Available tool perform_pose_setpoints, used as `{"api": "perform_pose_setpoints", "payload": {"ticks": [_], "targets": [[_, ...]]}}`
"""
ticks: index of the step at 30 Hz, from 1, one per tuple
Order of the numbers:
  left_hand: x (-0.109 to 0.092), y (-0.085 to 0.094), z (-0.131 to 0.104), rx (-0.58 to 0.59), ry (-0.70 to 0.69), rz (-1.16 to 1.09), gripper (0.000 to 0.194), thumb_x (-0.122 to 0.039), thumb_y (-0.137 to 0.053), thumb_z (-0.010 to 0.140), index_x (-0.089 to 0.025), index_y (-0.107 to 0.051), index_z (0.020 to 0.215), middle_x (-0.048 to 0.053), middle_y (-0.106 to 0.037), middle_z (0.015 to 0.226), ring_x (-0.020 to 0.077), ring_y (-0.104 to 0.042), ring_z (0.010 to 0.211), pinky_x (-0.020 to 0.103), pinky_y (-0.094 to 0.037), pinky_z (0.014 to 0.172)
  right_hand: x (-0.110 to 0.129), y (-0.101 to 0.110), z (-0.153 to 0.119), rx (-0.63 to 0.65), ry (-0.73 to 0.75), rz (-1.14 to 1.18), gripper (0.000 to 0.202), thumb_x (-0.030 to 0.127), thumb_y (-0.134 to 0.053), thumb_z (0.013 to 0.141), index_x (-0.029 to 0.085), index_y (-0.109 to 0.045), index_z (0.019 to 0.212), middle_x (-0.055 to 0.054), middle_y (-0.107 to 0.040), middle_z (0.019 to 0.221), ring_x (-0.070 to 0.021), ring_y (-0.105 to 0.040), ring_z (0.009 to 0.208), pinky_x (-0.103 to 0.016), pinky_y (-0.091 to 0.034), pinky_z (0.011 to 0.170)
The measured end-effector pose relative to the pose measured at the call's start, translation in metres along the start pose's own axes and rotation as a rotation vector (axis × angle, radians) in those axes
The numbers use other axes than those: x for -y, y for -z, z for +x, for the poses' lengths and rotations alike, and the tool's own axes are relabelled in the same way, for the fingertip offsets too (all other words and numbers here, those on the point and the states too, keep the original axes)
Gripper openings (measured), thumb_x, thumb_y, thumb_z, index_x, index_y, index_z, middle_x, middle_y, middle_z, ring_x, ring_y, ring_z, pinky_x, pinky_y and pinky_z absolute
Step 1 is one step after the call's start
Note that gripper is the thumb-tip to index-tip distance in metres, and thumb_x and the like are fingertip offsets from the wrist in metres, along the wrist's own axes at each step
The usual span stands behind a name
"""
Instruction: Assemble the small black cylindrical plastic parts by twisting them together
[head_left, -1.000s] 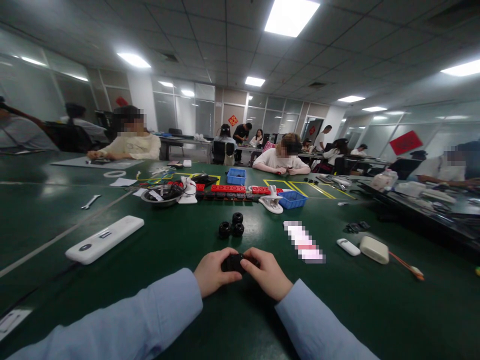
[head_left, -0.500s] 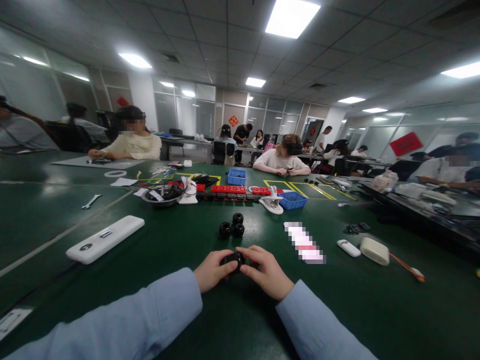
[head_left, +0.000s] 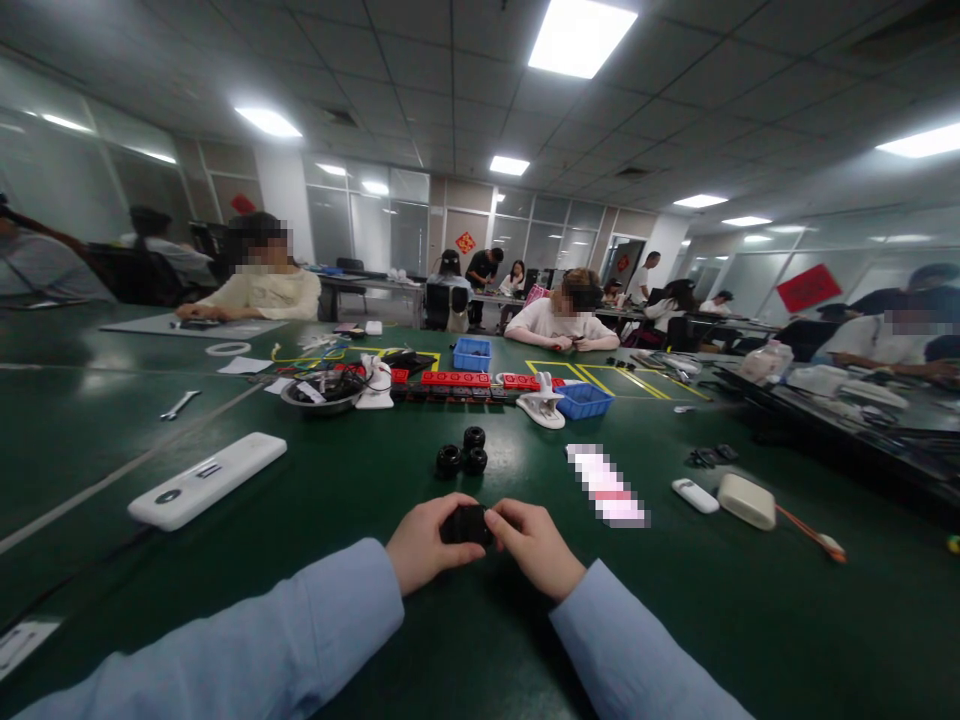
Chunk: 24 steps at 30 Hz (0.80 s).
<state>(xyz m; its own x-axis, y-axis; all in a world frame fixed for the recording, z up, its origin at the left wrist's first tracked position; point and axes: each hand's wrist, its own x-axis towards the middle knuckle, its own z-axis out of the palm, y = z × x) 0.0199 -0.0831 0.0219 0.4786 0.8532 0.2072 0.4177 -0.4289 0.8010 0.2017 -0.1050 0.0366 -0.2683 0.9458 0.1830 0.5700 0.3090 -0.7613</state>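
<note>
My left hand (head_left: 429,541) is closed round a small black part (head_left: 466,525), with the thumb along its near side. Its exact kind is hard to make out, as fingers cover much of it. From the right, the bent fingertips of my right hand (head_left: 536,545) pinch the part's right end. Both hands are just above the green table (head_left: 337,500). Beyond them, three black toy wheels (head_left: 475,460) sit close together on the tabletop.
To the left lie a long white device (head_left: 210,480) and a wrench (head_left: 181,404). Red power strips (head_left: 456,379), a metal bowl (head_left: 319,408) and a blue bin (head_left: 583,401) stand farther back. On the right are a blurred-out phone (head_left: 607,487) and a cream box (head_left: 746,502). Several people sit around.
The black part has turned in my hands, showing a flatter, duller face. My right fingers have drawn together and bent at its right end. The left hand keeps its grip.
</note>
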Motion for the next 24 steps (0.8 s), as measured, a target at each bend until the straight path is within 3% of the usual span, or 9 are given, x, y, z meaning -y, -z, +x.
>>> {"api": "perform_pose_setpoints", "payload": {"ticks": [8, 11, 15, 19, 22, 24], "targets": [[0.008, 0.0, 0.002, 0.079, -0.012, 0.004, 0.044, -0.041, -0.067, 0.066, -0.017, -0.059, 0.102, 0.005, -0.062, 0.094, 0.0216, -0.056, 0.086, 0.03, -0.043, 0.075, -0.001, 0.0, 0.002, 0.011, 0.028, -0.013, 0.021, 0.031, -0.052, 0.082, 0.013, -0.06, 0.074, 0.0, -0.056, 0.063, -0.0129, -0.051, 0.061, -0.024, -0.037, 0.056], [0.014, 0.0, 0.004, 0.109, -0.066, -0.037, 0.048, -0.054, -0.057, 0.072, -0.014, -0.06, 0.097, 0.005, -0.062, 0.086, 0.0202, -0.056, 0.077, 0.028, -0.042, 0.067, -0.001, 0.001, 0.001, 0.028, 0.061, 0.032, 0.018, 0.028, -0.056, 0.079, 0.013, -0.062, 0.086, -0.002, -0.058, 0.07, -0.0137, -0.052, 0.063, -0.025, -0.039, 0.058], [0.019, 0.0, 0.006, 0.122, -0.09, -0.107, 0.059, -0.065, -0.046, 0.075, -0.01, -0.06, 0.093, 0.005, -0.059, 0.078, 0.0178, -0.052, 0.069, 0.027, -0.039, 0.062, -0.002, 0.003, 0.0, 0.029, 0.158, 0.06, 0.031, 0.027, -0.061, 0.076, 0.015, -0.061, 0.105, -0.005, -0.061, 0.085, -0.0165, -0.054, 0.074, -0.029, -0.042, 0.066], [0.019, 0.0, 0.007, 0.097, -0.084, -0.151, 0.054, -0.06, -0.05, 0.075, -0.011, -0.059, 0.095, 0.005, -0.059, 0.083, 0.0181, -0.053, 0.073, 0.028, -0.04, 0.066, -0.005, 0.002, 0.0, 0.029, 0.223, 0.06, 0.039, 0.032, -0.059, 0.077, 0.018, -0.057, 0.114, -0.005, -0.058, 0.087, -0.0159, -0.052, 0.072, -0.029, -0.042, 0.064], [0.016, 0.0, 0.007, 0.036, -0.045, -0.135, 0.046, -0.052, -0.056, 0.073, -0.012, -0.058, 0.096, 0.005, -0.059, 0.085, 0.0188, -0.054, 0.076, 0.029, -0.041, 0.069, -0.007, 0.001, 0.001, -0.016, 0.153, 0.116, 0.041, 0.04, -0.051, 0.082, 0.017, -0.053, 0.115, -0.006, -0.058, 0.089, -0.0164, -0.053, 0.074, -0.029, -0.042, 0.065], [0.013, 0.0, 0.007, -0.002, -0.004, -0.126, 0.042, -0.047, -0.06, 0.072, -0.013, -0.057, 0.096, 0.004, -0.06, 0.085, 0.0189, -0.055, 0.077, 0.029, -0.042, 0.069, -0.008, 0.0, 0.002, -0.062, 0.102, 0.133, 0.039, 0.045, -0.045, 0.084, 0.015, -0.056, 0.106, -0.004, -0.058, 0.08, -0.0164, -0.053, 0.071, -0.029, -0.042, 0.064]]}}
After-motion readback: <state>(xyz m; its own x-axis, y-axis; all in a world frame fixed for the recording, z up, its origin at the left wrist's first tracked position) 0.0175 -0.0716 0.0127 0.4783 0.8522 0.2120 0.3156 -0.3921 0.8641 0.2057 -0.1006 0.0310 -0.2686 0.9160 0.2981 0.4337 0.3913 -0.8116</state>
